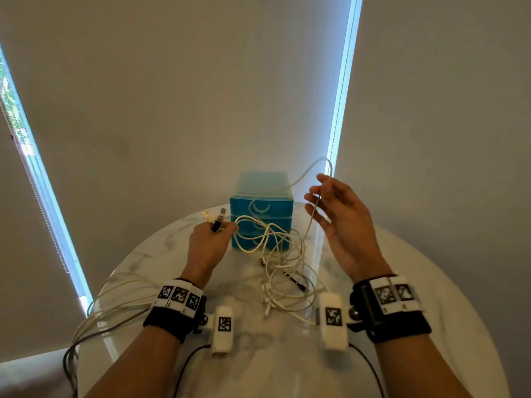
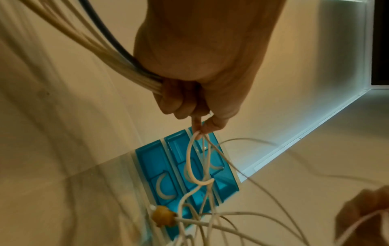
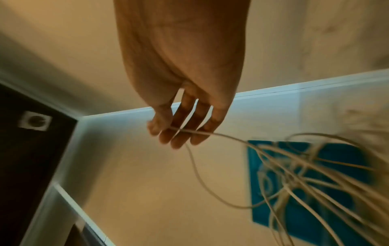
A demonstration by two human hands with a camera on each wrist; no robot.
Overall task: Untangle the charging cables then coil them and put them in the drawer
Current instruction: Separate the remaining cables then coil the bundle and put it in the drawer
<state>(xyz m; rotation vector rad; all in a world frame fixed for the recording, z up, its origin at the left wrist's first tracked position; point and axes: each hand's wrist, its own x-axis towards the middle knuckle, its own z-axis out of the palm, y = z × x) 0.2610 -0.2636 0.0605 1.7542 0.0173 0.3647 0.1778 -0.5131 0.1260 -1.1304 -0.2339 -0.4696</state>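
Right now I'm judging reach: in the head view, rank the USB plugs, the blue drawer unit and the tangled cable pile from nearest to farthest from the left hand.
1. USB plugs: held in the left hand, sticking up.
2. Blue drawer unit: just right of it, at the table's back.
3. Tangled cable pile: lower right, on the table between the wrists.

Cable tangle [image 1: 283,271] on marble table: individual strands impossible to trace. Cable bundle [image 1: 94,314] runs off table edge at lower left, ends cut off. Right-wrist view: blue drawer unit [image 3: 328,191] motion-blurred. Left hand [image 2: 195,79] hides gripped plugs.
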